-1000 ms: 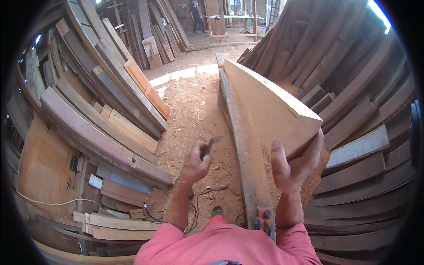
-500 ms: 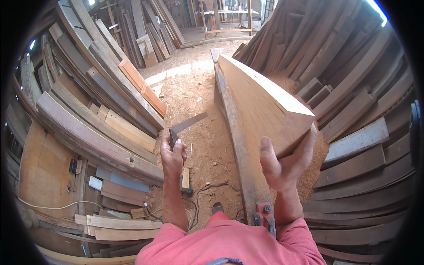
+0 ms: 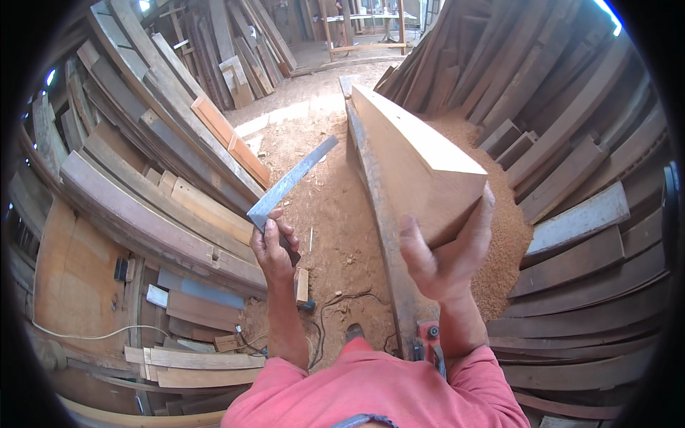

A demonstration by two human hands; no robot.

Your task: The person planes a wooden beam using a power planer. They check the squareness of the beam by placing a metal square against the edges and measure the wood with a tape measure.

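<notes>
My left hand (image 3: pixel 271 251) is closed around the dark stock of a try square (image 3: pixel 291 180). Its long grey blade points up and away, apart from the timber. My right hand (image 3: pixel 451 262) cups the near end of a thick, light-brown wooden beam (image 3: pixel 410 175), thumb on the end's left side and fingers along its right. The beam runs away from me along a narrow, worn wooden bench (image 3: pixel 380 214), its near end tilted on edge. Where the beam rests on the bench is partly hidden by the beam itself.
A red and black tool (image 3: pixel 430 338) sits at the bench's near end. Dark cables (image 3: pixel 328 307) lie on the sawdust-covered floor near my foot. Stacked boards (image 3: pixel 164 221) line the left, more planks (image 3: pixel 571 299) the right, with a sawdust heap (image 3: pixel 503 264) beside the bench.
My left hand has turned the try square, swinging its blade upward and away from the beam. The beam's near end, with my right hand on it, has shifted slightly left.
</notes>
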